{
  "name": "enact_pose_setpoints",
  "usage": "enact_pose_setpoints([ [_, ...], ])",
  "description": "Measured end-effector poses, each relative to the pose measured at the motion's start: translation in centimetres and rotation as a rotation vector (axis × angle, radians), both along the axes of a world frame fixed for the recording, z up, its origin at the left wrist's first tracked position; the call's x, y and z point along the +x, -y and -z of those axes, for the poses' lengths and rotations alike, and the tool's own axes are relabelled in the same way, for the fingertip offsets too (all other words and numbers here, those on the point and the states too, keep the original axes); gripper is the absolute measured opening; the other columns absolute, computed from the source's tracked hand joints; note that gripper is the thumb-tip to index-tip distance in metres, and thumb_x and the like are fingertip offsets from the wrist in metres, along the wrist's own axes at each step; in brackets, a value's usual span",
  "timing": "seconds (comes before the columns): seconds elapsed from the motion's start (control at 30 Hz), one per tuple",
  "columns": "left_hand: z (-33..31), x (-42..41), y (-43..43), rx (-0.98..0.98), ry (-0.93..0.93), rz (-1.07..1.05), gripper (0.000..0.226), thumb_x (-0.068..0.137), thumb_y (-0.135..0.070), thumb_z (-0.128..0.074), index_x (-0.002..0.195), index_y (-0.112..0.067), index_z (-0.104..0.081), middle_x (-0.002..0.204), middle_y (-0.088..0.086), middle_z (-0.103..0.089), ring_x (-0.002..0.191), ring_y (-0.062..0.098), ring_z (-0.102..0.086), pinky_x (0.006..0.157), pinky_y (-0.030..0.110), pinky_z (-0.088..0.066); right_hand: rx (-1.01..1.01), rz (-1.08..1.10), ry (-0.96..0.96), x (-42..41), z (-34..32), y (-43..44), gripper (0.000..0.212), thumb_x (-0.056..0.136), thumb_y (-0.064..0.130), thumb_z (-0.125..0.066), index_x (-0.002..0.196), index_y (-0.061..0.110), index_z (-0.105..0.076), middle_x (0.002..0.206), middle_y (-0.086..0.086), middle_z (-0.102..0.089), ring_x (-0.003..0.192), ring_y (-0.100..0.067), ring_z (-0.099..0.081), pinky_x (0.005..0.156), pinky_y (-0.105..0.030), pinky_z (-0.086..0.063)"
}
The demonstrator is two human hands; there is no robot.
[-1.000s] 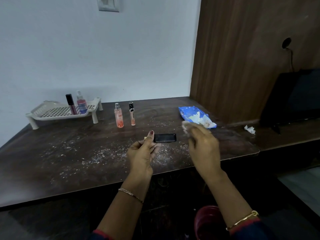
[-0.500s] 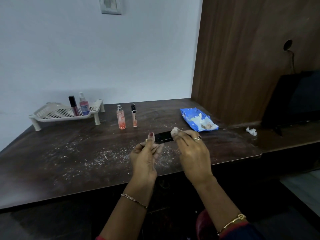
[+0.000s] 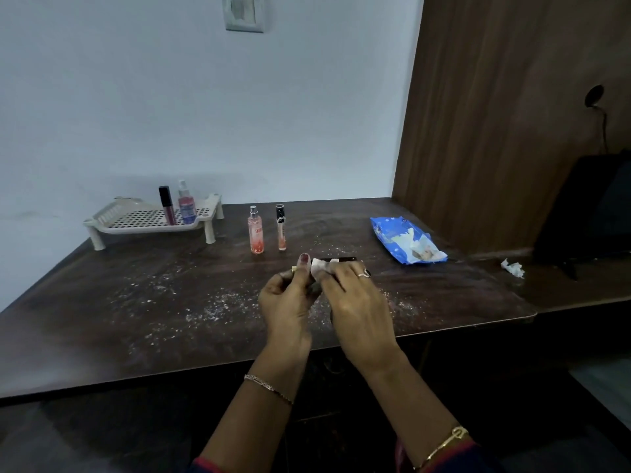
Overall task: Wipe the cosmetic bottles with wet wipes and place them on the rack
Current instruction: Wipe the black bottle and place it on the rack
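Left hand [image 3: 286,298] pinches one end of a slim black cosmetic tube [image 3: 343,259] above the dark wooden table [image 3: 136,319], near its front edge; the tube's long axis runs left-right. Right hand [image 3: 355,302] presses a white wet wipe [image 3: 321,266] onto the tube. The white perforated plastic rack [image 3: 146,218] sits far left of the tube, with bare tabletop between.
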State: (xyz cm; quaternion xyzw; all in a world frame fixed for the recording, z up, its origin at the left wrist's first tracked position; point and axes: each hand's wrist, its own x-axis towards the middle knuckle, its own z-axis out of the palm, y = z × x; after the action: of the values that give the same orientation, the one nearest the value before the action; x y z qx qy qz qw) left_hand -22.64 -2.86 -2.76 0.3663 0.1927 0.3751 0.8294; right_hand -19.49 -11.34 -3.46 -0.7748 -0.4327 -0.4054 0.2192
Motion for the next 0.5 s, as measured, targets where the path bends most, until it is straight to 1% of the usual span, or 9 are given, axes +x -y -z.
enact_pose_setpoints([
  [0.1, 0.4, -0.7, -0.8, -0.015, -0.016, -0.019, 0.023, 0.082, -0.010, -0.069, 0.063, -0.008, -0.055, 0.051, 0.003, -0.063, 0.050, 0.011, -0.063, 0.057, 0.023, -0.058, 0.030, 0.019, -0.005, 0.5, 0.2, 1.1, 0.032, 0.083, 0.012, -0.045, 0.105, 0.008, -0.069, 0.097, -0.005, -0.067, 0.089, -0.022, -0.059, 0.070, -0.032, -0.054],
  [0.23, 0.4, -1.4, -0.9, -0.006, -0.040, -0.030, 0.022, 0.080, -0.010, -0.070, 0.064, -0.007, -0.055, 0.051, 0.003, -0.063, 0.050, 0.012, -0.065, 0.061, 0.025, -0.060, 0.080, 0.076, -0.092, 0.9, -0.2, 0.8, 0.035, 0.080, 0.009, -0.043, 0.104, 0.006, -0.068, 0.096, -0.007, -0.065, 0.086, -0.025, -0.060, 0.065, -0.035, -0.055],
  [0.3, 0.0, -1.5, -0.9, -0.019, -0.035, -0.036, 0.023, 0.081, -0.008, -0.069, 0.063, -0.009, -0.055, 0.050, 0.001, -0.063, 0.048, 0.010, -0.063, 0.057, 0.022, -0.059, 0.067, 0.063, -0.075, 0.1, -0.4, -0.6, 0.033, 0.082, 0.011, -0.044, 0.104, 0.006, -0.068, 0.096, -0.007, -0.066, 0.086, -0.025, -0.061, 0.064, -0.035, -0.056],
  [0.37, -0.3, -1.8, -1.3, -0.058, -0.018, -0.031, 0.024, 0.081, -0.010, -0.070, 0.062, -0.009, -0.055, 0.050, 0.001, -0.063, 0.047, 0.010, -0.061, 0.050, 0.020, -0.055, 0.016, -0.023, -0.021, -0.9, -0.1, -2.1, 0.029, 0.086, 0.013, -0.046, 0.105, 0.007, -0.067, 0.097, -0.006, -0.066, 0.088, -0.025, -0.061, 0.065, -0.034, -0.055],
  [0.43, -0.4, -2.3, -2.3, -0.120, -0.053, -0.024, 0.018, 0.079, -0.016, -0.073, 0.070, -0.006, -0.059, 0.053, 0.003, -0.065, 0.047, 0.011, -0.062, 0.045, 0.018, -0.051, -0.041, -0.107, 0.048, -1.2, 0.4, -2.6, 0.025, 0.087, 0.011, -0.050, 0.103, 0.006, -0.068, 0.096, -0.007, -0.066, 0.088, -0.023, -0.061, 0.066, -0.031, -0.055],
  [0.5, -0.5, -2.9, -3.4, -0.194, -0.094, -0.011, 0.022, 0.079, -0.020, -0.073, 0.083, -0.001, -0.063, 0.055, 0.006, -0.067, 0.047, 0.012, -0.065, 0.044, 0.018, -0.051, -0.012, -0.111, 0.050, 0.0, 1.1, -2.1, 0.022, 0.082, 0.004, -0.055, 0.099, 0.006, -0.070, 0.094, -0.007, -0.066, 0.086, -0.022, -0.060, 0.067, -0.029, -0.054],
])
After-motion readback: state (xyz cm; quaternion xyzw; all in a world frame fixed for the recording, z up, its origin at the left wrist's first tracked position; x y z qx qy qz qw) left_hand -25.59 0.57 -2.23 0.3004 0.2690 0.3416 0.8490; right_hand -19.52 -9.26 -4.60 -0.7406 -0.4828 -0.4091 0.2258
